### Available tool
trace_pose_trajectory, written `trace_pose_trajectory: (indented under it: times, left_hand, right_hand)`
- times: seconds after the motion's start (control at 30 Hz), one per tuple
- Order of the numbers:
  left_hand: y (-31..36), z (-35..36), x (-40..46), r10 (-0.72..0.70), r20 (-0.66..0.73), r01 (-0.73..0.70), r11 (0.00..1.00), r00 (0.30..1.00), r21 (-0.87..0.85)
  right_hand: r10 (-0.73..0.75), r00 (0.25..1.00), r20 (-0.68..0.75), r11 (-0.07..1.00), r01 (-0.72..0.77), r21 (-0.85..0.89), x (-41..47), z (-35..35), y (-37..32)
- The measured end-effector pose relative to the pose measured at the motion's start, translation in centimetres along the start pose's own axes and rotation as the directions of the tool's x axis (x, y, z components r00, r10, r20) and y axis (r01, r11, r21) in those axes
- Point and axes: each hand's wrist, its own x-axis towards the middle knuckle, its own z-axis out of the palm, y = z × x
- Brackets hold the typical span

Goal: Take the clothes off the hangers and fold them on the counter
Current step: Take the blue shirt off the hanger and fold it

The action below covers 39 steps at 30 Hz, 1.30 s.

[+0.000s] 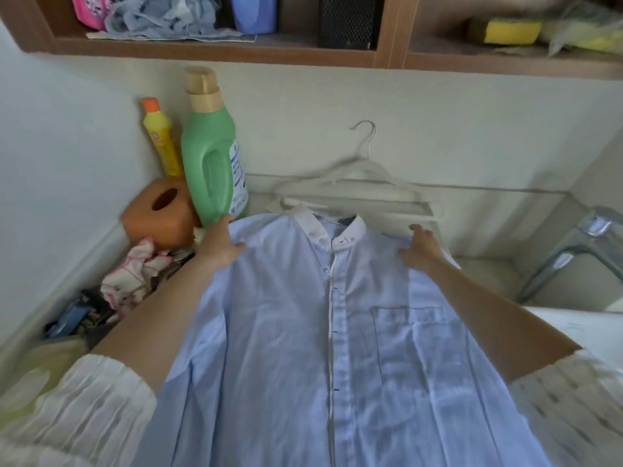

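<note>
left: green bottle [212, 156], orange box [161, 214] | behind: hangers [354, 187] | right: faucet [573, 251]

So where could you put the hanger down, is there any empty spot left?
Bare room shows at the back, along the wall behind the white hangers, and to the right between the blue shirt and the tap. The left corner is crowded: green bottle, yellow bottle, orange tissue box and a crumpled cloth. Both hands hold the shirt's shoulders.

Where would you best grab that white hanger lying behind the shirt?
Probably by the neck just under the metal hook, coming from above: the white hanger lies flat behind the shirt collar, its hook pointing toward the wall, clear of both hands.
</note>
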Motion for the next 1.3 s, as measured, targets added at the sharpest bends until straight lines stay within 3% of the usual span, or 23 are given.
trace_pose_trajectory:
  times: [0.1, 0.2, 0.27, 0.33, 0.47, 0.63, 0.77, 0.83, 0.93, 1.07, 1.17, 1.3]
  left_hand:
    - [-0.2, -2.1, -1.2, 0.069, -0.101, -0.068, 0.998, 0.993, 0.016]
    - [-0.6, -4.3, -3.6, 0.104, -0.098, -0.103, 0.995, 0.99, 0.018]
    - [-1.3, -5.7, -7.0, 0.112, -0.06, -0.113, 0.994, 0.992, -0.005]
    - [-2.6, -6.2, -10.1, 0.071, 0.056, -0.07, 0.997, 0.996, -0.023]
    - [-7.0, -6.0, -15.9, -0.073, 0.231, 0.058, 0.996, 0.97, 0.071]
    - [-7.4, -5.0, -22.6, -0.272, 0.025, 0.252, 0.92, 0.962, 0.299]
    - [-7.9, -5.1, -24.3, -0.117, -0.134, 0.165, 0.883, 0.984, 0.44]
    - [-7.9, -6.5, -24.0, -0.053, -0.244, 0.147, 0.91, 0.968, 0.387]
    - [-7.8, -10.7, -22.6, -0.065, -0.397, 0.24, 0.88, 0.916, 0.411]
    - [-7.3, -14.6, -19.1, -0.133, -0.451, 0.379, 0.768, 0.883, 0.516]
    - [-6.7, -15.0, -16.4, -0.197, -0.45, 0.398, 0.819, 0.871, 0.413]
    - [-5.3, -14.3, -13.7, -0.3, -0.453, 0.334, 0.943, 0.839, -0.005]
  right_hand:
    - [-0.16, 0.973, -0.168, 0.987, 0.159, -0.016, -2.9, 1.4, -3.5]
    - [-0.47, 0.87, -0.149, 0.88, 0.475, -0.006, -6.5, 3.4, -7.8]
    - [-0.634, 0.773, 0.007, 0.773, 0.634, 0.041, -9.5, 5.4, -10.6]
    - [-0.691, 0.691, 0.215, 0.714, 0.698, 0.051, -12.1, 7.6, -12.8]
    - [-0.567, 0.614, 0.549, 0.658, 0.738, -0.146, -15.5, 11.7, -14.6]
    - [-0.529, 0.636, 0.561, 0.564, 0.758, -0.328, -17.4, 13.9, -14.6]
    - [-0.494, 0.653, 0.574, 0.561, 0.744, -0.364, -18.3, 13.3, -15.3]
    - [-0.467, 0.67, 0.577, 0.583, 0.724, -0.369, -18.8, 13.1, -15.5]
    - [-0.421, 0.695, 0.583, 0.601, 0.695, -0.395, -19.8, 12.9, -16.1]
    - [-0.341, 0.739, 0.58, 0.693, 0.615, -0.376, -21.4, 13.1, -18.1]
    - [-0.287, 0.786, 0.548, 0.739, 0.546, -0.395, -22.2, 13.8, -19.3]
    - [-0.212, 0.853, 0.478, 0.784, 0.44, -0.437, -22.9, 15.1, -20.1]
